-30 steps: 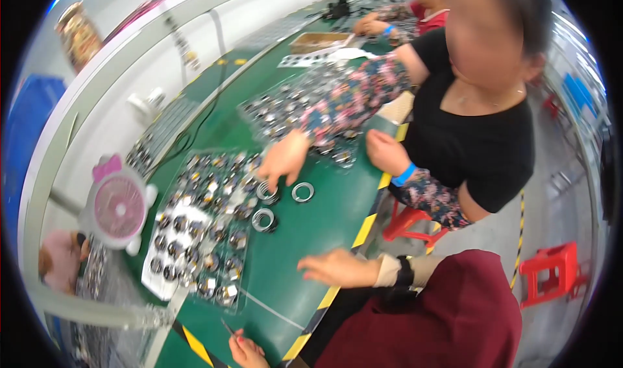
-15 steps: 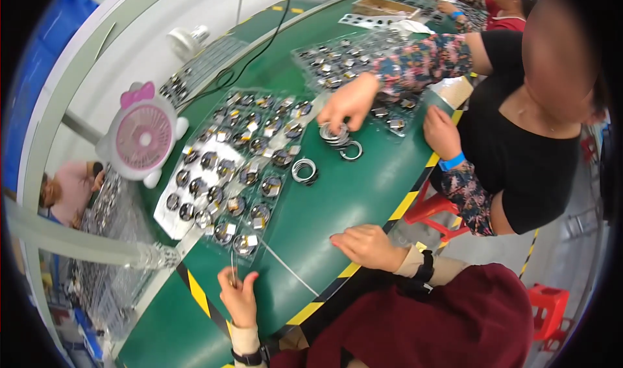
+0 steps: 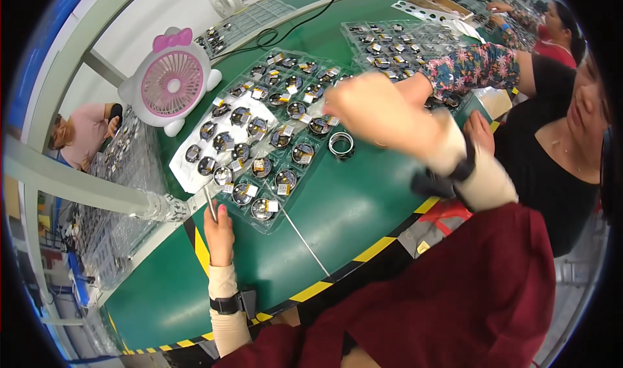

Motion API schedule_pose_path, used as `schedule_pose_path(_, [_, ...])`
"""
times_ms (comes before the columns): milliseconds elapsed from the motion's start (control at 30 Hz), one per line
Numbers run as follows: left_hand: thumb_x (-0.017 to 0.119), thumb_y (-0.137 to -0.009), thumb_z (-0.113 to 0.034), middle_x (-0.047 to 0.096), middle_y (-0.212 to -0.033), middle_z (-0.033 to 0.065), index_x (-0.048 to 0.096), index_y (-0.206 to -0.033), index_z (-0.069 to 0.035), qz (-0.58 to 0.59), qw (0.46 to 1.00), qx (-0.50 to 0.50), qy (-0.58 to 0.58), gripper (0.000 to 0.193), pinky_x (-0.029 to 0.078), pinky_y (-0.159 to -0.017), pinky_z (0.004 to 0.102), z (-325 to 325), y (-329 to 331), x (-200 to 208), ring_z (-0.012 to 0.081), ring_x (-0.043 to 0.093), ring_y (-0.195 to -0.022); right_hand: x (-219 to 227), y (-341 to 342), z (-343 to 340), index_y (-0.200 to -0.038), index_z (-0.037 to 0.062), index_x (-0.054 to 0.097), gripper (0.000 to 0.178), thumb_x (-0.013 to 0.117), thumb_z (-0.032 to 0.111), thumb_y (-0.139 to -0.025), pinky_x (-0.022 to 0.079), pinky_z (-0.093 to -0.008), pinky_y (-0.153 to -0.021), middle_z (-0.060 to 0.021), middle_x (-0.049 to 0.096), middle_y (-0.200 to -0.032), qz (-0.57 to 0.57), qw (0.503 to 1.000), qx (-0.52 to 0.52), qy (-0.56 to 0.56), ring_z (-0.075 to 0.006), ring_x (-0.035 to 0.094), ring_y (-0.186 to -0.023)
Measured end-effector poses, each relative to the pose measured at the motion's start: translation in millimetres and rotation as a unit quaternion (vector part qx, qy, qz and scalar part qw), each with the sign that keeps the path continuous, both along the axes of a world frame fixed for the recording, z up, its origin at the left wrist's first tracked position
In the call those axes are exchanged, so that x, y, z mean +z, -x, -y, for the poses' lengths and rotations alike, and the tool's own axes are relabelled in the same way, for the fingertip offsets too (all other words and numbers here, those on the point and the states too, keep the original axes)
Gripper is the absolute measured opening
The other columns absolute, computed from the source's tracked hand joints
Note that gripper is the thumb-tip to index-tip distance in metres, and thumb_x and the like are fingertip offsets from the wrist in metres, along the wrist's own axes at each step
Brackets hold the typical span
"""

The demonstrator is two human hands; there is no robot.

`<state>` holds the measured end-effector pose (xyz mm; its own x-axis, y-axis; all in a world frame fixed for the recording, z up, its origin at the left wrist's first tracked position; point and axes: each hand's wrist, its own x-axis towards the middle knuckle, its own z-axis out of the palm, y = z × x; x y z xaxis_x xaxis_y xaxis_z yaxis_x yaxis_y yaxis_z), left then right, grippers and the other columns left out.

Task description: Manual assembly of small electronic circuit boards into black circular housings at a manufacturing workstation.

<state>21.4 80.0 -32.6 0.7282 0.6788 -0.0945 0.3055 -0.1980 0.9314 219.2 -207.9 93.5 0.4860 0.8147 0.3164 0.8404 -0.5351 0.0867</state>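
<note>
My left hand (image 3: 219, 238) is closed around slim metal tweezers (image 3: 211, 206), whose tips point at the near left corner of a clear plastic tray (image 3: 276, 222). In the tray sit several round black parts (image 3: 262, 167) with small silver-and-yellow pieces on them. My right hand (image 3: 373, 112) is stretched out above the table beyond the tray's right side. Motion smears its fingers, so whether it holds anything is unclear. Just below it, a small stack of silver-and-black rings (image 3: 341, 145) stands on the green table (image 3: 344, 206).
A pink-and-white fan (image 3: 172, 86) stands behind the tray, near a white frame post (image 3: 84, 180). On the right, a co-worker's hand (image 3: 479, 131) rests near the table edge. Another filled tray (image 3: 389, 44) lies farther back. A black cable (image 3: 285, 27) crosses the far side.
My right hand has left the near table edge and reached forward over the table. My left hand still grips the tweezers near the tray corner. The whole view has shifted.
</note>
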Motion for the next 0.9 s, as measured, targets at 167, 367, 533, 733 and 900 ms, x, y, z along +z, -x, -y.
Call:
schedule_pose_path(167, [0.056,-0.082,-0.016,0.055,-0.063,0.0043,0.036,-0.121,0.004,-0.016,0.995,-0.037,-0.089,0.048,0.039,-0.047,0.0226,7,2,-3,0.0096,0.049,-0.050,-28,-133,-42,-0.081,0.0017,0.063,0.018,0.056,0.013,-0.069,0.049,-0.0391,-0.065,-0.0188,0.062,-0.082,-0.052,0.988,-0.106,0.102,-0.0319,0.061,-0.078])
schedule_pose_path(367, [0.059,-0.080,-0.008,0.059,-0.072,0.0079,0.029,-0.126,0.008,-0.052,0.992,-0.027,-0.115,0.057,0.042,-0.055,0.0204,17,0,8,0.0103,0.055,-0.061,-57,-203,-54,-0.079,-0.0034,0.061,0.027,0.058,0.023,-0.075,0.048,-0.0371,-0.057,-0.0158,0.060,-0.062,-0.197,0.961,-0.129,0.144,-0.0294,0.060,-0.059])
schedule_pose_path(533, [0.058,-0.077,-0.005,0.059,-0.068,0.0076,0.029,-0.127,0.006,0.016,0.995,-0.008,-0.100,0.059,0.042,-0.052,0.0227,13,-7,-8,0.0101,0.053,-0.057,-91,-237,-51,-0.072,-0.0044,0.060,0.025,0.056,0.020,-0.075,0.047,-0.0351,-0.053,-0.0127,0.059,-0.059,-0.366,0.901,-0.207,0.106,-0.0223,0.057,-0.052])
schedule_pose_path(733, [0.052,-0.077,-0.001,0.057,-0.070,0.0075,0.026,-0.129,0.006,0.084,0.993,0.009,-0.086,0.059,0.040,-0.053,0.0212,18,-14,1,0.0090,0.051,-0.060,-116,-255,-31,-0.063,-0.0060,0.060,0.026,0.061,0.019,-0.068,0.046,-0.0375,-0.050,-0.0207,0.059,-0.061,-0.333,0.938,-0.101,-0.006,-0.0282,0.059,-0.051])
schedule_pose_path(900, [0.046,-0.080,0.000,0.058,-0.081,0.0084,0.024,-0.129,0.008,0.099,0.992,0.009,-0.080,0.054,0.041,-0.052,0.0184,11,-20,8,0.0089,0.053,-0.064,-96,-242,-27,-0.066,-0.0059,0.061,0.025,0.060,0.019,-0.066,0.046,-0.0373,-0.053,-0.0201,0.058,-0.060,-0.302,0.944,-0.123,-0.047,-0.0268,0.059,-0.053])
